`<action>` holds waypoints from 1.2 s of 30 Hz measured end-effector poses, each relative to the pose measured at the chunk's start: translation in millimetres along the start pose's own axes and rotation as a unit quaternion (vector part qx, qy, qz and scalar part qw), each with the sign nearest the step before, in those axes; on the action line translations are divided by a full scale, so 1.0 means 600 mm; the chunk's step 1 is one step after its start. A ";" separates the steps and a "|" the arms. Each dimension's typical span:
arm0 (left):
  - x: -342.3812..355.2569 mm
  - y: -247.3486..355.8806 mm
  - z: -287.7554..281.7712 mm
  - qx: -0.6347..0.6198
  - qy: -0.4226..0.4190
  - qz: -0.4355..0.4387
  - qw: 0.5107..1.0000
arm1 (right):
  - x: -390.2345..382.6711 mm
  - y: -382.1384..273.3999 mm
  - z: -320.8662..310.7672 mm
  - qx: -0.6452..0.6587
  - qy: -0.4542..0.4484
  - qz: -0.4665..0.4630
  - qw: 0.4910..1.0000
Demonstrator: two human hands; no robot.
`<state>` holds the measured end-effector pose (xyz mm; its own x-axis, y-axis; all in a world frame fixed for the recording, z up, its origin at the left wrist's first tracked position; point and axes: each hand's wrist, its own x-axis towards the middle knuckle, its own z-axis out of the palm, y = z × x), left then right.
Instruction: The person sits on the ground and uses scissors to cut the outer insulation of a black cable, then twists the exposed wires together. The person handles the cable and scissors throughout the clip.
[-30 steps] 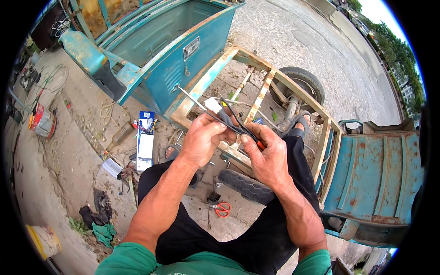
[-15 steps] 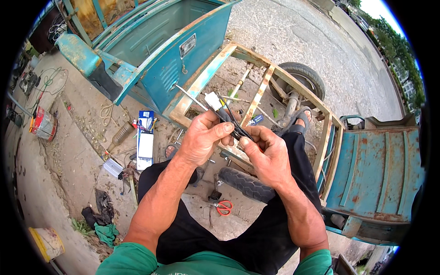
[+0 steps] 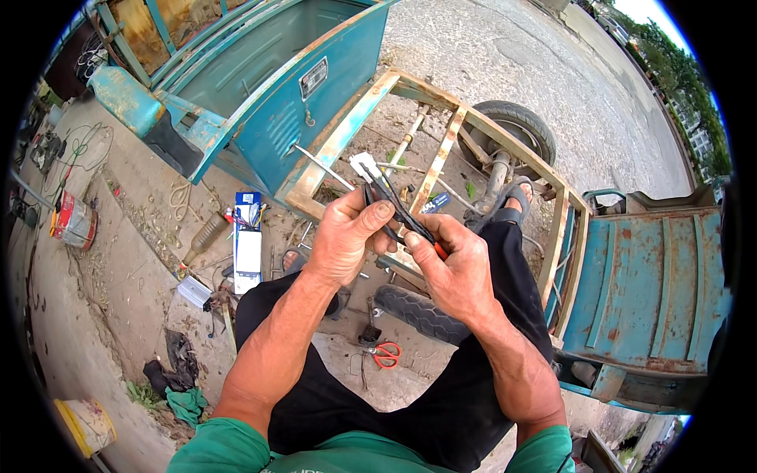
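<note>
We pinch the black wire bundle [image 3: 392, 197] in our left hand [image 3: 347, 236] above our lap; our right hand [image 3: 451, 264] grips an orange-handled tool [image 3: 432, 246]. A slip could nick fingers, or drop the white connector [image 3: 364, 165] into the rusty frame [image 3: 441, 150].

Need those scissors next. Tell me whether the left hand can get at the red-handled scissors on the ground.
Probably yes, once freed: the left hand grips the black wires, while the scissors lie uncovered between the knees, nothing over them.
</note>
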<state>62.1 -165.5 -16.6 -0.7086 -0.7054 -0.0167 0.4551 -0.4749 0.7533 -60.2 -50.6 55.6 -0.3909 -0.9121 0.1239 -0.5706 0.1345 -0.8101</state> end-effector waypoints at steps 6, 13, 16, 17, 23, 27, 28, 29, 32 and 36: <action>0.001 0.005 -0.002 0.023 0.029 -0.006 0.999 | 0.000 0.007 0.004 -0.008 0.009 -0.041 0.999; -0.016 0.011 0.015 0.163 0.093 0.035 0.982 | 0.012 0.024 0.004 0.208 0.006 0.126 0.970; -0.024 0.015 0.016 0.166 0.076 0.063 0.981 | 0.017 0.029 -0.010 0.297 -0.032 0.200 0.933; -0.025 0.017 0.012 0.152 0.077 0.052 0.984 | 0.017 0.030 -0.015 0.391 -0.051 0.204 0.896; -0.018 0.011 -0.006 0.037 0.049 0.022 0.998 | 0.017 0.042 -0.032 0.519 -0.135 0.217 0.815; -0.019 0.014 -0.002 0.038 0.057 0.020 0.997 | 0.018 0.049 -0.035 0.520 -0.149 0.216 0.813; -0.019 0.013 -0.003 0.039 0.058 0.021 0.997 | 0.018 0.048 -0.034 0.508 -0.146 0.214 0.822; -0.018 0.013 -0.004 0.040 0.060 0.021 0.997 | 0.017 0.049 -0.034 0.504 -0.146 0.212 0.824; -0.018 0.013 -0.005 0.036 0.062 0.020 0.997 | 0.017 0.052 -0.032 0.494 -0.147 0.208 0.832; -0.017 0.012 -0.006 0.035 0.063 0.019 0.997 | 0.017 0.047 -0.031 0.484 -0.142 0.222 0.835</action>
<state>74.7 -163.5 -13.6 -0.6158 -0.7851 -0.0656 0.4395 -0.4114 0.7985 -93.8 -48.8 44.6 -0.1431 -0.9290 -0.3414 0.4887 0.2337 -0.8406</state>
